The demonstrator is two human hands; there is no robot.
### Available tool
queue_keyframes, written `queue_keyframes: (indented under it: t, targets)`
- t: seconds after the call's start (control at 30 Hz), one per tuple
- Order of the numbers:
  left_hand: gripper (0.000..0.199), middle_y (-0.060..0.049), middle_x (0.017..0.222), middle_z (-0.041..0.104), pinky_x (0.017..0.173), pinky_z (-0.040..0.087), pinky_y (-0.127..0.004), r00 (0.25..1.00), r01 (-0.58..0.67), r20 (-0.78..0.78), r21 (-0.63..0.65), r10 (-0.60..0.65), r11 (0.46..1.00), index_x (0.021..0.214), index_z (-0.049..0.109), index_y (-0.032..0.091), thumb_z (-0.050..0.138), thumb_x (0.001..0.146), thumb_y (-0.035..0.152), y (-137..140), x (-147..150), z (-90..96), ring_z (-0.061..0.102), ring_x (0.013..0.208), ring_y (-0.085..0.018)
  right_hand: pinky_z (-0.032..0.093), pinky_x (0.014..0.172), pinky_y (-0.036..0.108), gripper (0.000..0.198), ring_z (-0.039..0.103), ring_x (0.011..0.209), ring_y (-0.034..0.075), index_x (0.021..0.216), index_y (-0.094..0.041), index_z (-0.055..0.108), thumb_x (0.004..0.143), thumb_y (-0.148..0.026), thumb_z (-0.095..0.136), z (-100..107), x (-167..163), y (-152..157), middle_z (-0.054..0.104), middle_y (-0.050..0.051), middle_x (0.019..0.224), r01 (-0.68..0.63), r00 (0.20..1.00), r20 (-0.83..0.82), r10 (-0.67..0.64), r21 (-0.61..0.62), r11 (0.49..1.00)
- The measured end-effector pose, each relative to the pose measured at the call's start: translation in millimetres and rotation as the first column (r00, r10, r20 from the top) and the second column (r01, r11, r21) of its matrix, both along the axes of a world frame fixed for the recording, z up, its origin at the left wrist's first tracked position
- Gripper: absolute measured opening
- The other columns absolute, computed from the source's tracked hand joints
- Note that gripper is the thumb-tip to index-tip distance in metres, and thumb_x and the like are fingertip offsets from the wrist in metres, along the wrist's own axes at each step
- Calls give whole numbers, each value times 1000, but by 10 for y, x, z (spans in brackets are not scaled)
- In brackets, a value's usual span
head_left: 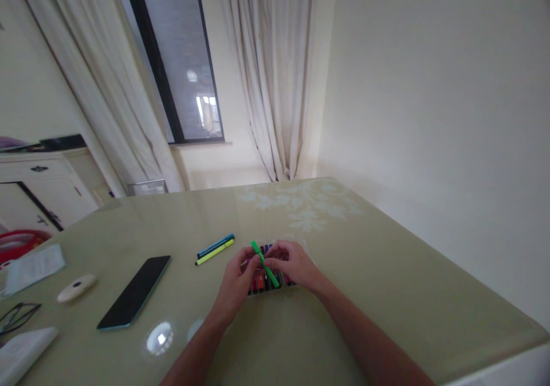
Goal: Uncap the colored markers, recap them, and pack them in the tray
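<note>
Two hands met over a box point(263, 292) of pens in the head view, where the left hand point(235, 272) and the right hand point(297, 264) both pinched a green pen point(270, 272) between thumb and fingers, apparently to steady it from either side as it slanted above the box. Both forearms angled inward from below, fingers curled, while a yellow pen point(215, 252) and a blue pen point(216, 245) lay leftward on the table point(387, 294), perhaps for easy reach.

Pale walls point(429, 88), dark-framed window point(176, 59), long cream curtains point(275, 59)
</note>
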State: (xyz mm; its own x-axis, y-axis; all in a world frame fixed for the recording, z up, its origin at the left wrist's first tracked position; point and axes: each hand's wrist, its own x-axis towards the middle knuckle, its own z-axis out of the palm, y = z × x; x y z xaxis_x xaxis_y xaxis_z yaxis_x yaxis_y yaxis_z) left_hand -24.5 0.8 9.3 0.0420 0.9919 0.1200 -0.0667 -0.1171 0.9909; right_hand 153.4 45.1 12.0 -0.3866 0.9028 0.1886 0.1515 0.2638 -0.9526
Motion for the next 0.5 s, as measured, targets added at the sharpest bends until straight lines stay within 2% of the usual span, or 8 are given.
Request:
queue_keyframes:
  t: [0.23,0.33,0.43,0.5]
  targets:
    - [45,-7,105,78,90,59,-38,997,47,55,-40,-45,998,111,73,19,77,81,51,-31,19,20,73,97,-24,49,62,25,23,64,68,15,84,-17,71,78,-38,80,31,-21,-40,71,2,76,29,998,57,-33,58,998]
    - [47,-8,110,77,91,59,-40,999,36,38,-37,-35,999,113,74,18,75,82,53,-8,13,-10,72,99,-25,51,65,25,23,67,71,16,85,-18,71,78,-39,79,40,-52,-53,72,2,77,-9,1000,21,8,30,1000]
    - [51,-9,115,75,87,61,-42,995,-14,-101,40,18,999,122,71,19,66,88,55,20,-7,-82,72,96,-25,53,66,26,28,69,73,17,90,-18,70,77,-42,78,68,13,3,74,3,80,-24,999,-43,22,-34,999]
    - [44,-10,117,74,88,60,-42,946,-25,-311,193,86,981,125,70,20,58,95,49,9,-6,-134,71,99,-26,52,60,25,29,68,66,15,90,-17,69,77,-42,78,97,135,81,73,2,76,48,998,-27,-50,-76,996]
